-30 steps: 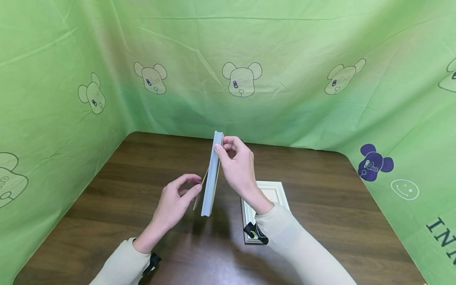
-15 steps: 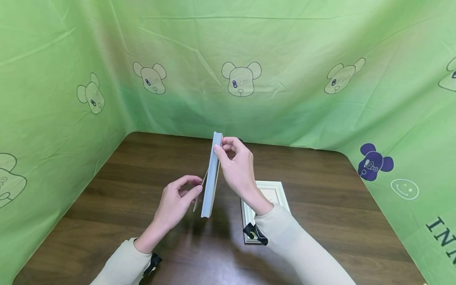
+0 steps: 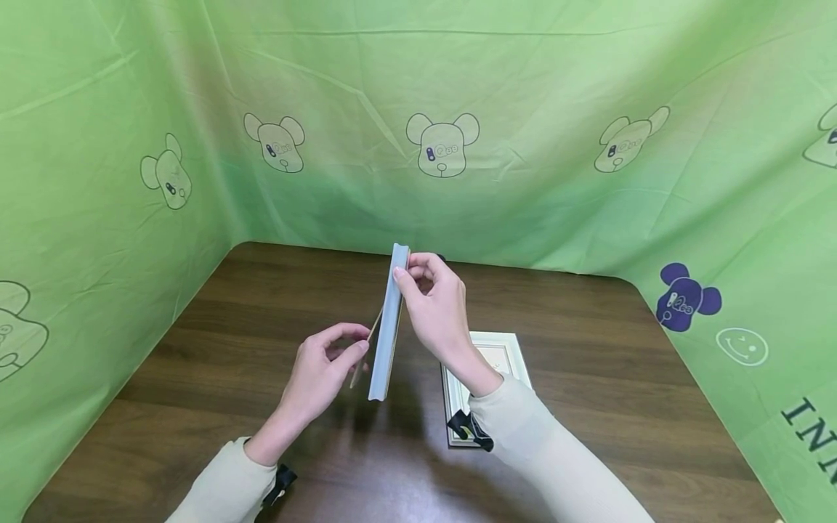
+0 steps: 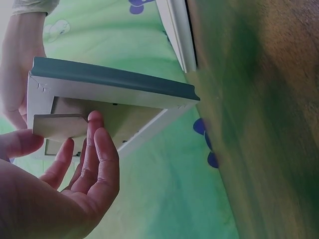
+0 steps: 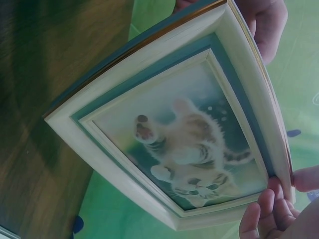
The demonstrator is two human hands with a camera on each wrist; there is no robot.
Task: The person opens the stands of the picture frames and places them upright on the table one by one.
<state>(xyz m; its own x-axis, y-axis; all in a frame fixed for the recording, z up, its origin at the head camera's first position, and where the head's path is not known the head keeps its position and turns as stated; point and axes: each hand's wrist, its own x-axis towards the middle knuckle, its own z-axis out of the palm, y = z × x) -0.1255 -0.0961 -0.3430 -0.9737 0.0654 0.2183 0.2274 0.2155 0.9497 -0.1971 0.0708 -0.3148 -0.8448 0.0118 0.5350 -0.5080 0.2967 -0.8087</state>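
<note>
A picture frame point(image 3: 387, 334) with a pale blue outer edge is held upright above the table, seen edge-on in the head view. My right hand point(image 3: 439, 309) grips its far part, thumb on the blue edge. In the right wrist view, the frame's front point(image 5: 199, 42) has a cream border around a kitten picture point(image 5: 194, 144). At the back, my left hand point(image 3: 320, 374) pinches the stand leg point(image 4: 57, 127) between thumb and fingers. The leg tilts out from the brown backing point(image 4: 127, 119), its lower end apart from the frame.
A second white picture frame point(image 3: 506, 352) lies on the brown wooden table point(image 3: 588, 392), partly hidden under my right forearm. Green cloth point(image 3: 523, 73) with bear-head prints hangs behind the table and along both sides.
The stand leg's lower end has shifted slightly left, a little farther from the frame. The frame and both hands have sunk very slightly, with both grips unchanged.
</note>
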